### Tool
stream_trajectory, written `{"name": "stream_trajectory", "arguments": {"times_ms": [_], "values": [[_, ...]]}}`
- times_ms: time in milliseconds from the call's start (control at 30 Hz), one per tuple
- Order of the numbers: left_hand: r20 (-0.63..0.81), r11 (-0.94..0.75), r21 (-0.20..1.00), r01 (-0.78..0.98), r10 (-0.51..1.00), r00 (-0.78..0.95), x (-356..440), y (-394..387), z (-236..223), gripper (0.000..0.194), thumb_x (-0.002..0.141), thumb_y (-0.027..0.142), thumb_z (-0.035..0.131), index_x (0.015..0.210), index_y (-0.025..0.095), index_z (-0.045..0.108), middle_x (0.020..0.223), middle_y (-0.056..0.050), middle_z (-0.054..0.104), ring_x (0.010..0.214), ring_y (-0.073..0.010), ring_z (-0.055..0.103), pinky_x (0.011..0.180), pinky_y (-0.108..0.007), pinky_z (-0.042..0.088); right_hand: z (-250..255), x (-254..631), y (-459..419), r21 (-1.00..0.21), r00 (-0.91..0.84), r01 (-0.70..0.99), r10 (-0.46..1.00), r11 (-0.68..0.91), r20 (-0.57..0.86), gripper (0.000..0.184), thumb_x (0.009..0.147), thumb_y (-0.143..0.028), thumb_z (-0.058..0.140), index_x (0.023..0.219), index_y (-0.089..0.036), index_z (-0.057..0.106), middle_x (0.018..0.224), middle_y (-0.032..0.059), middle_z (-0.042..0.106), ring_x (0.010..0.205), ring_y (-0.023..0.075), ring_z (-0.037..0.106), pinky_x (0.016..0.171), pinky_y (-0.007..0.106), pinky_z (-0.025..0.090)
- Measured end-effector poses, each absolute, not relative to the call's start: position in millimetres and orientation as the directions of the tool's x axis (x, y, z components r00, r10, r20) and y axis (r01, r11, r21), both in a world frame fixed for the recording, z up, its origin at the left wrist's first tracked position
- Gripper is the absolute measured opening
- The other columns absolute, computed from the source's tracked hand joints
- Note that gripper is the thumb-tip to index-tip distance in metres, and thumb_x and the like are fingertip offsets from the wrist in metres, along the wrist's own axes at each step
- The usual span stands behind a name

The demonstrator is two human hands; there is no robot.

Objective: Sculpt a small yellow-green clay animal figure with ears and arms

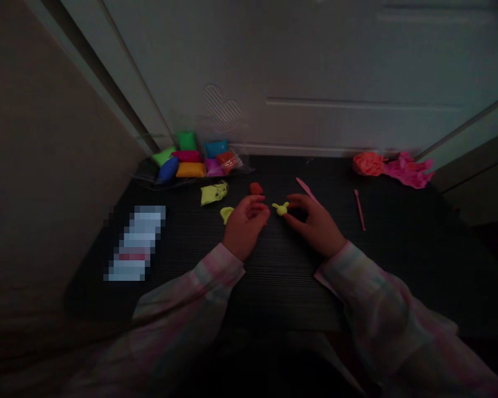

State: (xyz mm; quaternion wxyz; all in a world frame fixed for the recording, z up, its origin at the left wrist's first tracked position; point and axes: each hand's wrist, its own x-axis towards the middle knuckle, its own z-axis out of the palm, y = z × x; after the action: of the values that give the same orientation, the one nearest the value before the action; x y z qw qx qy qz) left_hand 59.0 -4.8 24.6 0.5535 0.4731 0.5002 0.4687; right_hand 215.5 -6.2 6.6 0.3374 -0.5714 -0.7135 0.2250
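Dim shot, so details are thin. Your left hand [245, 225] rests on the dark mat [398, 265], fingers curled loosely inward around a small bit of red clay [262, 210] at its fingertips; whether that bit is actually pinched or just touched, you can't tell in this light. Your right hand [315, 224] lies just right of centre, fingers bent and pointing left, tips touching or almost touching the small yellow clay figure [280, 208]. Looks like a light hold on it, but contact is too dark to confirm.

Key relation: the yellow clay figure sits on the mat between your two hands, just left of your right fingertips and just right of your left ones. The right hand is nearer. Its two little nubs stick up and away from you, so the long axis runs roughly away from your body.

Around it: another red lump [255, 188] just beyond the left hand, a yellow scrap [226, 214] to its left, a crumpled yellow wrapper [213, 193] further left. A pink tool [305, 188] lies just past the right hand, a pink stick [359, 209] to its right, well apart. Packs of coloured clay [191, 162] sit at the far left, orange and pink wrappers [392, 167] at the far right.
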Motion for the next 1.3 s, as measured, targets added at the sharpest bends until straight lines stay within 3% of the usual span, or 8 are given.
{"name": "stream_trajectory", "arguments": {"times_ms": [200,400,600,900,1300], "values": [[-0.111,0.121,0.979,-0.162,0.991,0.070,54.0,-3.3,27.2,0.021,0.064,0.017,0.056,0.084,0.015,0.052,0.074,0.000,0.056,0.063,-0.0085,0.055,0.053,-0.020,0.042,4.9,216.9,-4.8,-0.644,-0.142,0.724,0.966,0.249,0.214,0.035,0.070,-0.023,0.056,0.104,-0.018,0.049,0.091,0.0057,0.062,0.087,0.0203,0.056,0.080,0.039,0.043],[-0.081,0.094,0.961,-0.259,0.995,0.060,51.2,-2.3,26.1,0.020,0.063,0.019,0.057,0.083,0.017,0.054,0.073,0.000,0.057,0.063,-0.0088,0.055,0.052,-0.021,0.041,5.7,216.7,-4.7,-0.655,-0.143,0.720,0.972,0.231,0.185,0.038,0.070,-0.027,0.057,0.106,-0.019,0.049,0.092,0.0057,0.061,0.087,0.0203,0.056,0.080,0.039,0.044],[-0.084,0.099,0.961,-0.257,0.994,0.069,51.3,-3.4,27.1,0.020,0.064,0.019,0.057,0.083,0.016,0.054,0.074,0.000,0.057,0.063,-0.0087,0.054,0.052,-0.020,0.041,2.2,217.5,-2.5,-0.690,-0.121,0.684,0.969,0.238,0.214,0.038,0.071,-0.026,0.057,0.106,-0.019,0.048,0.094,0.0052,0.060,0.087,0.0181,0.057,0.080,0.038,0.044],[-0.080,0.096,0.966,-0.240,0.994,0.074,50.4,-3.3,28.7,0.018,0.063,0.020,0.057,0.080,0.015,0.055,0.075,-0.001,0.057,0.064,-0.0087,0.054,0.052,-0.021,0.041,0.8,221.3,-0.6,-0.609,-0.175,0.745,0.960,0.273,0.217,0.033,0.070,-0.026,0.057,0.102,-0.020,0.052,0.096,0.0055,0.061,0.087,0.0208,0.056,0.081,0.042,0.043],[-0.049,0.067,0.969,-0.239,0.996,0.078,49.9,-2.7,27.3,0.017,0.064,0.019,0.057,0.081,0.016,0.055,0.075,0.000,0.057,0.063,-0.0081,0.054,0.052,-0.020,0.040,4.4,221.9,-1.2,-0.622,-0.174,0.739,0.965,0.259,0.196,0.038,0.068,-0.026,0.059,0.104,-0.018,0.051,0.099,0.0066,0.059,0.089,0.0204,0.055,0.082,0.041,0.043]]}}
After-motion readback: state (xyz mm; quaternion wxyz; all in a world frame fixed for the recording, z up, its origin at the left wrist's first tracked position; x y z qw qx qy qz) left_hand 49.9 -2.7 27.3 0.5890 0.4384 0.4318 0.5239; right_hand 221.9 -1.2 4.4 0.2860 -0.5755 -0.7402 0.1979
